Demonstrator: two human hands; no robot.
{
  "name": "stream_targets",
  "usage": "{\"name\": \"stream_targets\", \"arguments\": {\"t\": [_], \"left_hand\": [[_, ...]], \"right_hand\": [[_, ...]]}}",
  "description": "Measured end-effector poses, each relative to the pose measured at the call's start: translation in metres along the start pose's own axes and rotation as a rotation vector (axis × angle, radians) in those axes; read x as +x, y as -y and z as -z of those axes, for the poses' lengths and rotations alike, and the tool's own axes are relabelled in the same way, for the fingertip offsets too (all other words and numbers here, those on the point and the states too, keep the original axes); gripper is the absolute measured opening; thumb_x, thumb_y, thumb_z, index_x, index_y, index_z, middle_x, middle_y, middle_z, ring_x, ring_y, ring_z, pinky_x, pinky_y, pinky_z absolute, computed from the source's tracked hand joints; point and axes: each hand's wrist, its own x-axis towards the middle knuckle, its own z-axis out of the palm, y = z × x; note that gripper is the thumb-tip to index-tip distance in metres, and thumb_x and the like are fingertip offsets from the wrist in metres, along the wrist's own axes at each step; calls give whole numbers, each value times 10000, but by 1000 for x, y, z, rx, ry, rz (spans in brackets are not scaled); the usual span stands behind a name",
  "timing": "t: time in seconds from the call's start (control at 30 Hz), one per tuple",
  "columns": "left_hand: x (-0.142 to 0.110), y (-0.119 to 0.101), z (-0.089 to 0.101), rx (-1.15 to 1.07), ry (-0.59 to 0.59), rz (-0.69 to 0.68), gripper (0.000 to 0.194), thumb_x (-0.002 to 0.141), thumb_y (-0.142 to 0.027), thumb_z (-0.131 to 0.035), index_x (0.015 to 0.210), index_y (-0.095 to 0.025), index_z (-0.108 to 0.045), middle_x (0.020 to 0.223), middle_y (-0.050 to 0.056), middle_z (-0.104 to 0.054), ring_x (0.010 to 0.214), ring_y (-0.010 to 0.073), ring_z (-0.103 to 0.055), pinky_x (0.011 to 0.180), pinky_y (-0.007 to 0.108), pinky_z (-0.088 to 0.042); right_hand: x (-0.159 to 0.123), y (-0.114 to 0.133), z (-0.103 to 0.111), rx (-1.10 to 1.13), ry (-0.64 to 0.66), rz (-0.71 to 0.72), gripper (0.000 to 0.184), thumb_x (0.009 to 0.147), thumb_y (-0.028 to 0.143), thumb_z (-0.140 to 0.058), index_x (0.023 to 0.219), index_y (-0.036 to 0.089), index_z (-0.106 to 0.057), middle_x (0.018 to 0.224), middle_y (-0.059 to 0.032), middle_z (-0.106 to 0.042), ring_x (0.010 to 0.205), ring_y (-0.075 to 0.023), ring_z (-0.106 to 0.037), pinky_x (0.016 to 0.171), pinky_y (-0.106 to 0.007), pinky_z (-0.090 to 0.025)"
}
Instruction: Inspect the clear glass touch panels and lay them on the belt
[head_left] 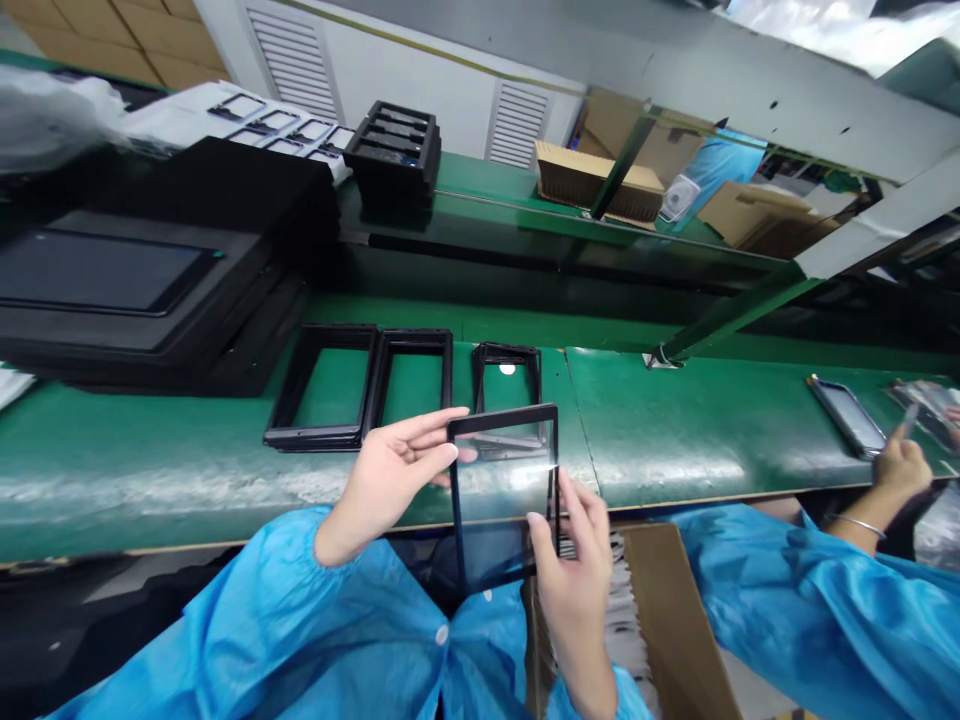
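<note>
I hold a clear glass panel with a black border [504, 500] upright in front of me, above the near edge of the green belt [150, 470]. My left hand [397, 470] grips its left edge with fingers stretched along it. My right hand [574, 560] pinches its lower right corner. Behind the panel, three black rectangular frames [375, 385] lie side by side on the belt. Both my sleeves are blue.
A stack of black trays with a dark screen [135, 290] sits at left. A cardboard box [667, 620] with stacked parts stands by my right knee. At right, a co-worker's hand [896, 465] in blue works near a tablet part [847, 415]. More trays [394, 150] rest on the upper shelf.
</note>
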Motion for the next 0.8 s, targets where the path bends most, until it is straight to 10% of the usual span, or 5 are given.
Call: {"name": "stream_targets", "arguments": {"t": [0.13,0.33,0.63,0.73,0.8], "left_hand": [[-7,-11,2,99,30,-37,541,794,-429,-892,1247,-143,-816,839,127,-838,821,316,-836,609,290,-675],[-15,-13,11,164,68,-99,431,806,-418,-881,1178,-203,-853,775,100,-832,735,282,-825,591,279,-674],[-12,-6,20,423,94,-267,351,870,-471,-806,1181,-315,-855,1190,94,-828,1051,323,-809,847,335,-681],[-10,-18,9,715,247,-458,481,862,-406,-813,1340,-375,-777,1473,40,-695,1302,344,-698,1016,354,-613],[-9,-23,5,764,389,-412,597,896,-363,-782,1480,-397,-665,1313,30,-788,1099,299,-790,893,311,-639]], "right_hand": [[28,24,10,-46,-58,139,491,976,328,-706,1465,308,-669,1496,-127,-599,1382,-327,-578,1147,-535,-480],[59,47,5,374,198,-184,344,937,442,-749,1185,207,-787,760,-45,-818,723,-241,-804,771,-383,-661],[49,50,-4,380,174,-164,308,916,472,-776,1030,187,-792,752,-62,-833,609,-228,-800,652,-348,-682],[49,55,-12,399,280,-188,305,872,454,-823,1034,195,-810,758,-59,-839,650,-238,-816,671,-343,-687],[51,56,-12,424,375,-215,306,844,469,-850,997,205,-828,785,-62,-846,692,-251,-826,702,-356,-689]]}}
